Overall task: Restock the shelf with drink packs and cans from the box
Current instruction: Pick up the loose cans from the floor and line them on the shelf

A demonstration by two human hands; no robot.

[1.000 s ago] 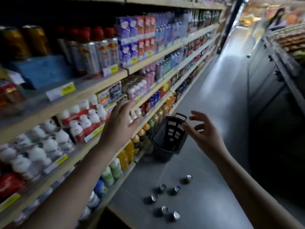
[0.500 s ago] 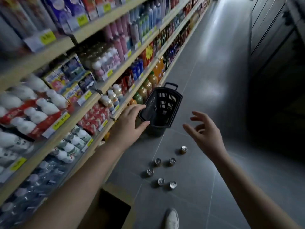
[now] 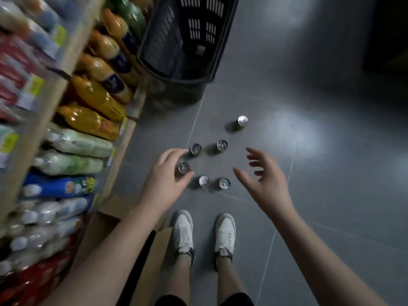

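Note:
Several drink cans stand upright on the grey floor tiles, silver tops showing. My left hand (image 3: 164, 180) hovers with its fingers curved around one can (image 3: 184, 167), and whether it touches is unclear; it holds nothing. Another can (image 3: 196, 148) stands just past its fingertips. My right hand (image 3: 263, 177) is open with fingers spread, above the floor to the right of two cans (image 3: 224, 183). One can (image 3: 242, 120) stands apart, farther away. The cardboard box (image 3: 114, 214) lies open at the shelf's foot, partly behind my left forearm.
The shelf (image 3: 42, 120) on the left holds orange, green, blue and red bottles. A black plastic shopping basket (image 3: 187, 38) stands on the floor ahead, beside the shelf. My two white shoes (image 3: 183, 233) are just below the cans.
The view has tilted down from the shelves to the floor. Both hands have dropped from shelf height to the cans, the left one now curved over a can.

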